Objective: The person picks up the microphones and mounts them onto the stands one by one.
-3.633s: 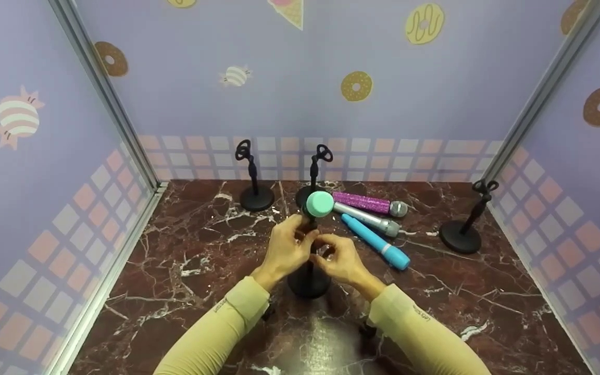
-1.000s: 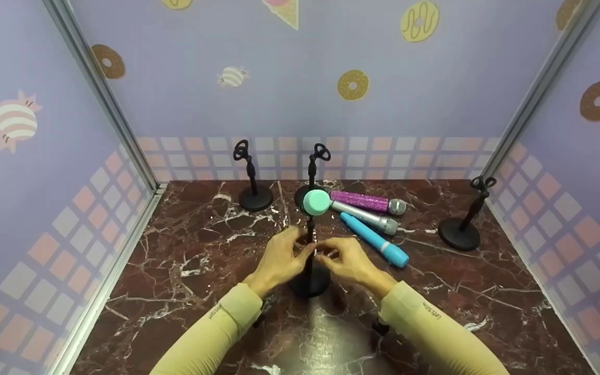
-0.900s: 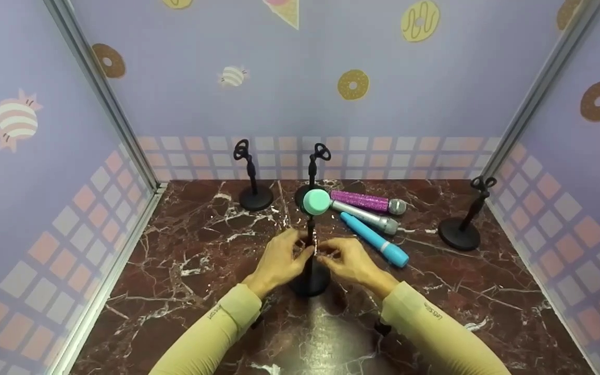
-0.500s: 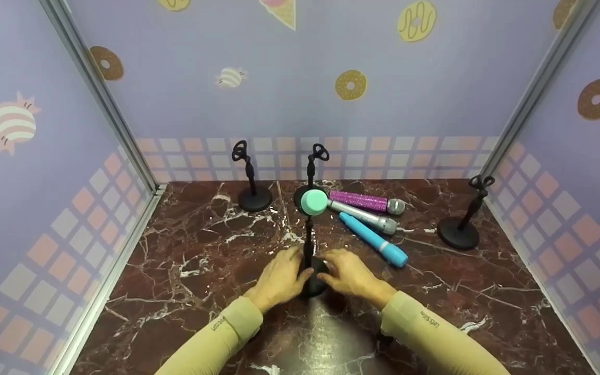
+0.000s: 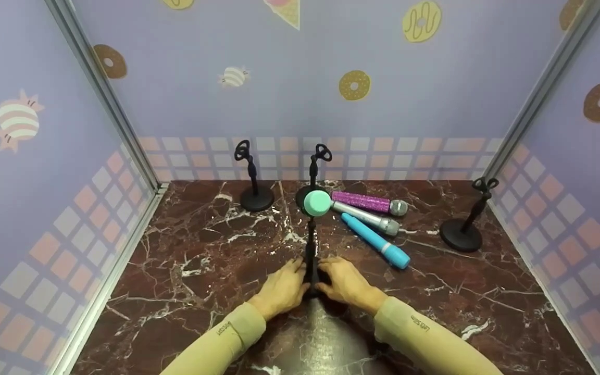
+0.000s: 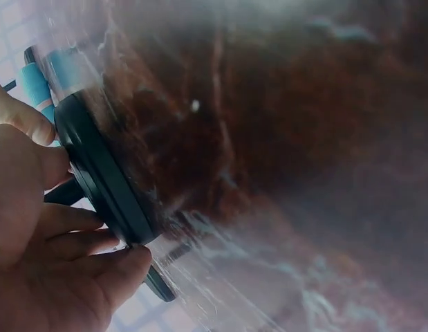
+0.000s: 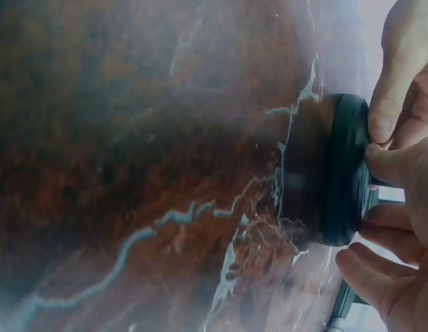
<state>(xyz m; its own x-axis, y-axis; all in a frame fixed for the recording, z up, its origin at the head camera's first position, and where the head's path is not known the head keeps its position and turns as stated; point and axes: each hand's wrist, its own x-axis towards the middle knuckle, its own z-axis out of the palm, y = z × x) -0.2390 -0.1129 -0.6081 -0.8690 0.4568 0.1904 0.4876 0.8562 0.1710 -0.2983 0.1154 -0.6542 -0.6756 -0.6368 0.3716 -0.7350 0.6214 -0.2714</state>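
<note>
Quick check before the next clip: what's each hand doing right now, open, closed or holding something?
Left hand: holding the front stand's base at its edge.
Right hand: holding the same base from the other side.

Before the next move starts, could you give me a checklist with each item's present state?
1. Left hand touching the base: ok.
2. Right hand touching it too: ok.
3. Stand upright: ok in the head view.
4. Mint-topped microphone firmly seated in the clip: cannot tell, its head hides the clip.
5. Base flat on the table: cannot tell.
6. Blue microphone apart from the right hand: ok.
</note>
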